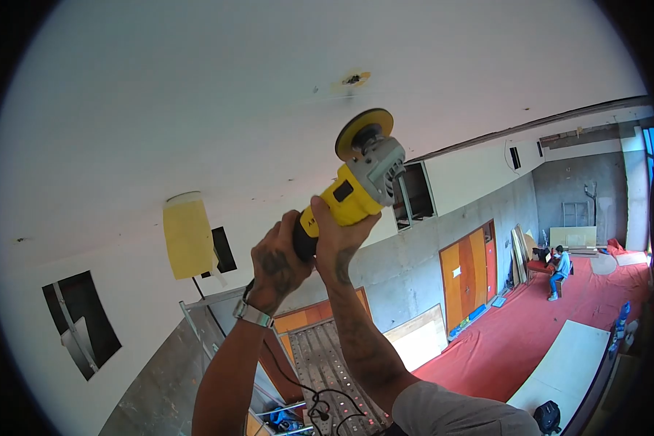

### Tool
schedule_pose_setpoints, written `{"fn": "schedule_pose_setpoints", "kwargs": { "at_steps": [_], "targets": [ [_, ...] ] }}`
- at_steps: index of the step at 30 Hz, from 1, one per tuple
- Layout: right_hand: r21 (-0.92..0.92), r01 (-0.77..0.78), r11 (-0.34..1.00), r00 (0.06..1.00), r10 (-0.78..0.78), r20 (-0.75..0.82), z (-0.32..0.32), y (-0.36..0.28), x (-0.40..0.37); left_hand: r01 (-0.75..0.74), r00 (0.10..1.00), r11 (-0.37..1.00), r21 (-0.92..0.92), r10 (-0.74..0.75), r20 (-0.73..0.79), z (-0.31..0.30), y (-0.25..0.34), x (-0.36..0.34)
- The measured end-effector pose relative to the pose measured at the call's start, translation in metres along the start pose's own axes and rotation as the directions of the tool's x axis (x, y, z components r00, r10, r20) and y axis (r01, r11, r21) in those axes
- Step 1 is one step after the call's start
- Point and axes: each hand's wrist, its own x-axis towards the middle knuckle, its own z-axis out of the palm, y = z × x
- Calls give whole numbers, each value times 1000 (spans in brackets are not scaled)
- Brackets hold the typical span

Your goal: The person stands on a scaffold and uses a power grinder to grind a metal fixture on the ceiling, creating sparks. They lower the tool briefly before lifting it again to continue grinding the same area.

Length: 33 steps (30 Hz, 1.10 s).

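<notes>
A yellow and grey angle grinder [350,190] is raised toward the white ceiling [218,102], tilted up to the right. Its round yellow-faced disc [376,120] is just below a small patched hole [354,78] in the ceiling. My right hand [334,243] wraps around the yellow body, thumb along its side. Behind it, my left hand [275,254], with a metal watch [253,314] at the wrist, is closed around the black rear end. A black cord [291,374] hangs below my arms.
A perforated metal platform [330,363] lies below me. Left of my hands, a yellow cylinder [185,238] hangs from the ceiling. Far below, a person [561,267] sits on the red-covered floor [509,327], near wooden doors [466,280] and leaning boards. A black bag [548,416] sits at lower right.
</notes>
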Motion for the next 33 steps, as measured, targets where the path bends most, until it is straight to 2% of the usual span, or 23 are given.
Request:
{"fn": "schedule_pose_setpoints", "kwargs": {
  "at_steps": [2, 3, 6, 9, 12, 18, 33],
  "targets": [
    [34, -24, 999, 999, 23, 35, 12, -6, 6, 44, 999, 998, -46, -43, 34, -8, 3, 9],
    [-61, -26, 998, 1000, 27, 11, 17, -10, 7, 55, 998, 996, -70, -53, 37, -9, 3, 12],
    [-139, 91, 986, 996, -88, 23, 30, -15, 5, 79, 995, 989, -129, -70, 69, -17, -3, 20],
    [-150, 123, 981, 992, -124, 0, 39, -16, 5, 98, 992, 979, -179, -83, 93, -23, -3, 26],
    [-141, 26, 990, 1000, -27, -4, 43, -34, 4, 91, 993, 976, -199, -75, 89, -24, -3, 26],
    [-224, 27, 974, 998, -37, -42, 40, -34, 6, 89, 992, 971, -222, -65, 112, -20, 0, 24],
    [-275, 46, 960, 998, -56, -29, 30, -37, 9, 114, 988, 959, -261, -81, 131, -15, 9, 22]
  ]
}}
